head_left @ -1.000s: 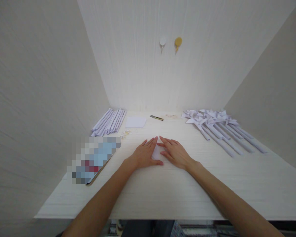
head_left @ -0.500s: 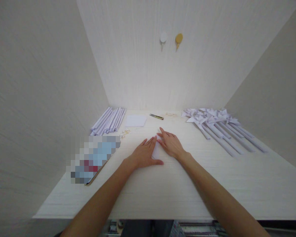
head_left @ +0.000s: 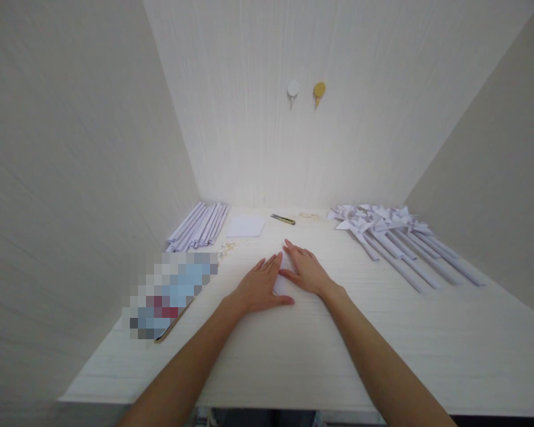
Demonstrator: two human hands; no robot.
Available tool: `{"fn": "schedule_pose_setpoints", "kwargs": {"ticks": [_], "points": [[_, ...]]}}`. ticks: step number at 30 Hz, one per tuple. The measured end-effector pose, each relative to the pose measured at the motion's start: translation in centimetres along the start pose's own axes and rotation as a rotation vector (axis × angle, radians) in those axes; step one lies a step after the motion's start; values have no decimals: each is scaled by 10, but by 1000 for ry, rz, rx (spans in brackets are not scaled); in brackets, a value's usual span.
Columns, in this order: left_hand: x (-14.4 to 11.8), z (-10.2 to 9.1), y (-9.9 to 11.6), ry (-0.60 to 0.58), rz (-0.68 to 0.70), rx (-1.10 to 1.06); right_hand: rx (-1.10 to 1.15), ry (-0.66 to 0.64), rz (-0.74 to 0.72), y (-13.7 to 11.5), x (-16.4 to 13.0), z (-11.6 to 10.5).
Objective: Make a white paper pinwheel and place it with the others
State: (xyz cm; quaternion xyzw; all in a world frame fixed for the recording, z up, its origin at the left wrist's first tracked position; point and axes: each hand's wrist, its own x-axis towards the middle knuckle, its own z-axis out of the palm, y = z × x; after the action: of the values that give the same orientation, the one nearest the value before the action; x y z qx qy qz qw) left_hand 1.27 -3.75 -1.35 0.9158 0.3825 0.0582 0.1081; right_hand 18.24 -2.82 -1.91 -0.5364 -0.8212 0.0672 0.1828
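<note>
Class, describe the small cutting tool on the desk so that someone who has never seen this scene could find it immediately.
Start at the white desk and look to its far edge, below the two wall hooks. There, just right of the flat white paper square, lies the utility knife. It is the only dark, slim, metallic item among all the white paper.

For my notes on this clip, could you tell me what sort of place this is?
Probably a small paper-craft desk in a walled nook: finished paper pinwheels at the right, rolled paper sticks at the left, and both hands flat on a small white paper.

White paper (head_left: 281, 281) flat under hands.
</note>
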Motion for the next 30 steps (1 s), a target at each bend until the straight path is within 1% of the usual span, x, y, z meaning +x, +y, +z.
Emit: {"fn": "schedule_pose_setpoints", "kwargs": {"ticks": [7,12,18,30], "points": [[2,0,0,33,-9,-9,42,27,-17,0,0,1],[2,-2,1,47,-67,-34,66,25,-4,-1,1,1],[4,-2,1,69,-64,-37,81,20,3,-2,1,0],[4,0,1,40,-92,-33,60,24,-16,-2,1,-1]]}}
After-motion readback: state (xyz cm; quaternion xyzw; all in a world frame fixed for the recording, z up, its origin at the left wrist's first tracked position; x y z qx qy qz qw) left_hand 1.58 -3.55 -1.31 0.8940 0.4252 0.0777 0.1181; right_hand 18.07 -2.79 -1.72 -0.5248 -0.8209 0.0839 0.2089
